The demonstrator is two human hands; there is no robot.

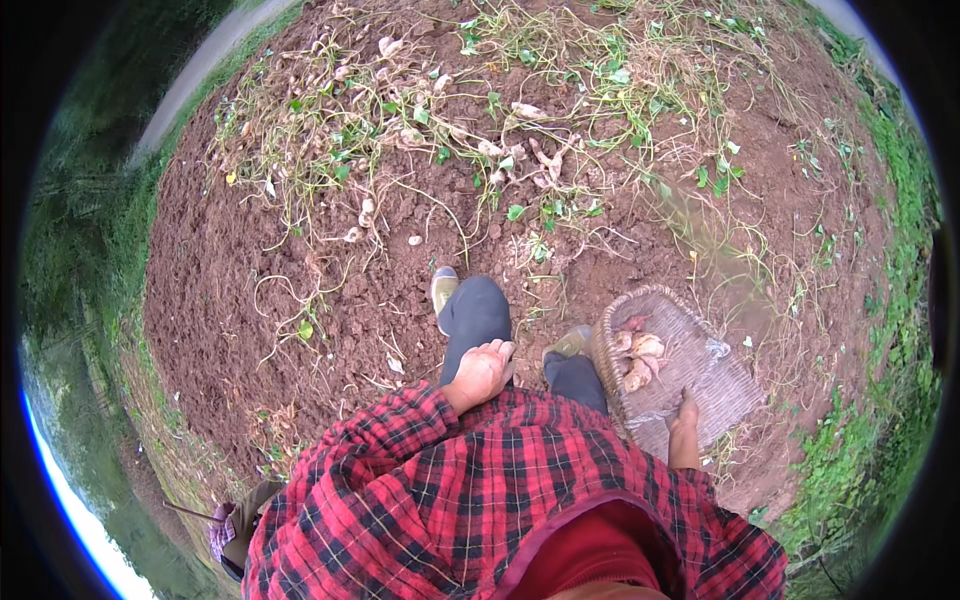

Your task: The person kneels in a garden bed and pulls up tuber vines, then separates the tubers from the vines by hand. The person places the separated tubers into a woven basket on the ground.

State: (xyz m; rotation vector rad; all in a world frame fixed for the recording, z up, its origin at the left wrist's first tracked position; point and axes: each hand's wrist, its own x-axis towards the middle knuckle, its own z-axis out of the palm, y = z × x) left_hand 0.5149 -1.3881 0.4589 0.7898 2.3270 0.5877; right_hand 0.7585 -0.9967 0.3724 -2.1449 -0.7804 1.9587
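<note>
My left hand (484, 373) is held over my left thigh, back upward and fingers curled together. Nothing shows in it, though the palm is hidden. At my right side a woven wicker basket (716, 390) stands tilted, with several sweet potatoes (643, 356) gathered at its far left end. My right hand (684, 424) is at the basket's near side, seemingly closed around a handle whose whitish bindings (718, 348) show at the rim; the fingers are partly hidden. Beyond my feet, dug sweet potatoes (551, 161) lie on the soil, still attached to vines.
My left shoe (444, 289) and right shoe (570, 341) are on loose brown soil (225, 285). Tangled vines (637, 75) stretch across the ground ahead. Green weeds (900, 300) line the right edge. Behind me at lower left is a partly visible person (244, 525).
</note>
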